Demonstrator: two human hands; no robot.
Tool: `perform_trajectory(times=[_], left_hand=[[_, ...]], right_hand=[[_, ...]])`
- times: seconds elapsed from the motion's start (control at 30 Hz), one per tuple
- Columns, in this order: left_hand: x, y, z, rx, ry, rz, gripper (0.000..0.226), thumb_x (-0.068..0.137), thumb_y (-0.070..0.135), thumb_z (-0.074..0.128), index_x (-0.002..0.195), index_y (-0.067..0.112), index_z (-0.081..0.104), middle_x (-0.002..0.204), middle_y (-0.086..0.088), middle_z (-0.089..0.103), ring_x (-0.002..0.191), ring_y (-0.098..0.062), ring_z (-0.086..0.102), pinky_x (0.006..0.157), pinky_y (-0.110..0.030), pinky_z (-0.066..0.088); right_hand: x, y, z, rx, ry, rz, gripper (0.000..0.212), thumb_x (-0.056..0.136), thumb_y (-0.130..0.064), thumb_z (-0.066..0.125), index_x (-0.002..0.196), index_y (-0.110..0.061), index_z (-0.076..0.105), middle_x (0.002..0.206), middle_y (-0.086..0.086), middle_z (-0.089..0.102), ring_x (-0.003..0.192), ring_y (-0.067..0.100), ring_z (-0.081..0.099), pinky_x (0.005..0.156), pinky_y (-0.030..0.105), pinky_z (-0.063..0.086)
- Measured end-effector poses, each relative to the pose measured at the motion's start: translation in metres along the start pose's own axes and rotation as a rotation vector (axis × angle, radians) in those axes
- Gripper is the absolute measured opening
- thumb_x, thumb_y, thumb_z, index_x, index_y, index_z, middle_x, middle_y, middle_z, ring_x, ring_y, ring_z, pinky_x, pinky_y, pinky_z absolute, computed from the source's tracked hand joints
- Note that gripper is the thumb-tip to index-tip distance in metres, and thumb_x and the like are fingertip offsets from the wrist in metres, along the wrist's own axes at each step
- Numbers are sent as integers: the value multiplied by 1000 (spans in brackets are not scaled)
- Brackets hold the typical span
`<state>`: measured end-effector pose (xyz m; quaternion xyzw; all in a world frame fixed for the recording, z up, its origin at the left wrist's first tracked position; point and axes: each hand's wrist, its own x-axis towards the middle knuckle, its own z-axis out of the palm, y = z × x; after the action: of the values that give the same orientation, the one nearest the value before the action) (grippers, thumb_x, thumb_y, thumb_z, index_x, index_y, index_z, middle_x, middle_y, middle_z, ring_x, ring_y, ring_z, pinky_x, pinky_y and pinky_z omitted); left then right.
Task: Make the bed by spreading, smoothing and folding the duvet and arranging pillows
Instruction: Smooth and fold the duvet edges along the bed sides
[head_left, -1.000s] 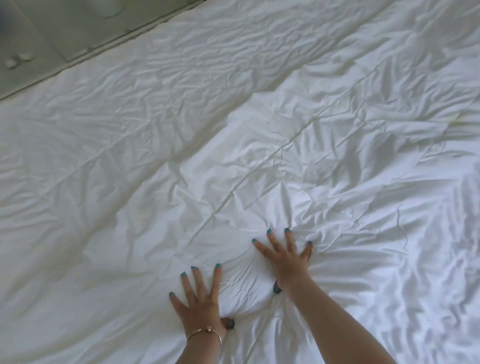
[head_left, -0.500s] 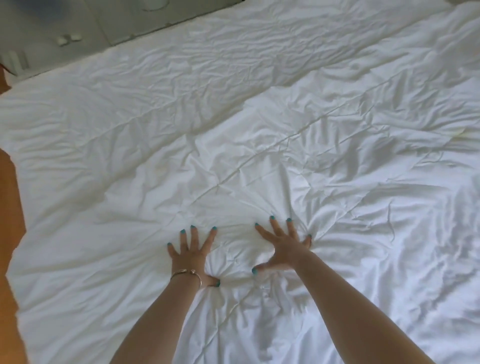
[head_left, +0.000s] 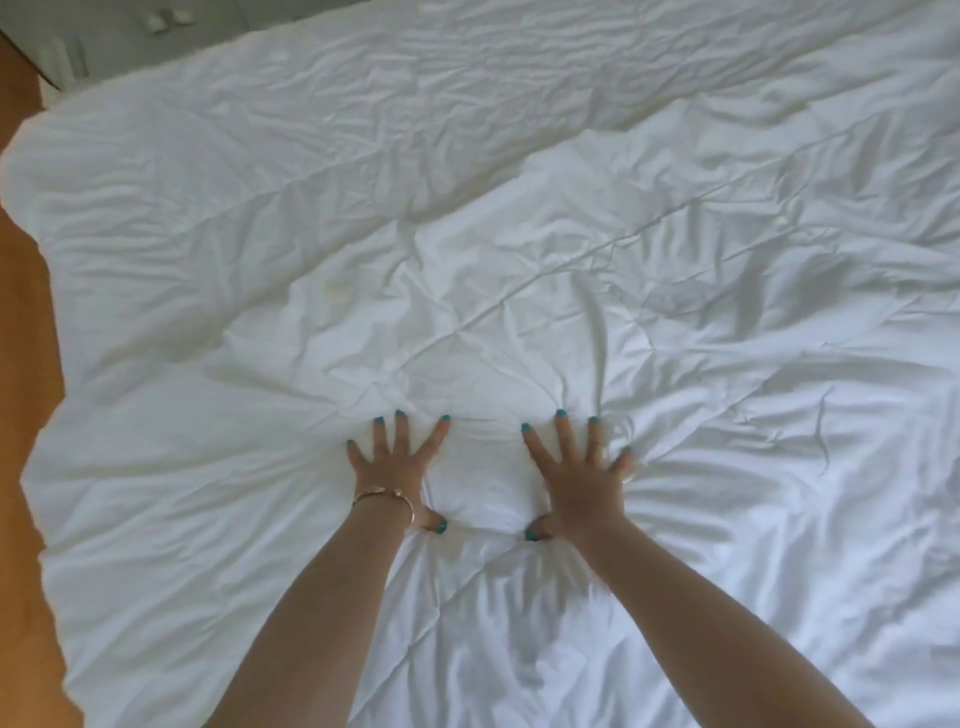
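A white, creased duvet (head_left: 519, 234) covers the whole bed and fills most of the head view. My left hand (head_left: 392, 462), with a thin bracelet at the wrist, presses flat on it with fingers spread. Beside it, a palm's width to the right, my right hand (head_left: 576, 478) also presses flat with fingers spread. Folds radiate out from both palms. A raised ridge of duvet runs diagonally across the far half. No pillow is in view.
An orange-brown wooden floor (head_left: 26, 415) shows along the left side of the bed. A grey wall or cabinet (head_left: 104, 31) with two small white knobs stands at the far left corner.
Both hands have slid forward over the duvet, arms stretched further out, and now lie level side by side. The view has pulled back, showing the bed's left edge and the floor.
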<state>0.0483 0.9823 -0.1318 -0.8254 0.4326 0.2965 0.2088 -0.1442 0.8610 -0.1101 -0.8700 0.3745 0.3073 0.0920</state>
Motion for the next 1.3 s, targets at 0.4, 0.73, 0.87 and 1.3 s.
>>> perform_trajectory(times=[0.4,0.73,0.87,1.3], left_hand=[[-68,-34,49,-39,305,214,82,90,69,27,150,32,-16,160,-4,-17,147,-28,-13,117,-53,0],[-280,-170,250,-10,193,612,53,76,47,43,124,36,62,138,8,52,116,-14,61,114,-40,11],[-325,-211,247,9,45,611,65,96,35,37,153,27,8,160,6,-5,148,-18,4,117,-41,16],[-338,-232,280,-338,-129,555,62,99,14,36,154,23,9,157,20,-8,145,-8,18,114,-24,29]], right_hand=[[-154,-114,104,488,163,267,79,77,-67,-6,152,-43,1,160,-17,-9,148,14,-14,118,45,-8],[-300,-349,191,750,88,305,67,84,-53,6,150,-41,-3,155,-3,-26,144,33,-25,110,29,-23],[-334,-387,182,887,20,300,70,94,-28,46,152,-37,9,159,2,-23,148,32,-11,119,35,-1],[-370,-399,195,1334,12,406,77,96,-20,51,154,-35,3,162,-3,0,142,14,29,94,23,39]])
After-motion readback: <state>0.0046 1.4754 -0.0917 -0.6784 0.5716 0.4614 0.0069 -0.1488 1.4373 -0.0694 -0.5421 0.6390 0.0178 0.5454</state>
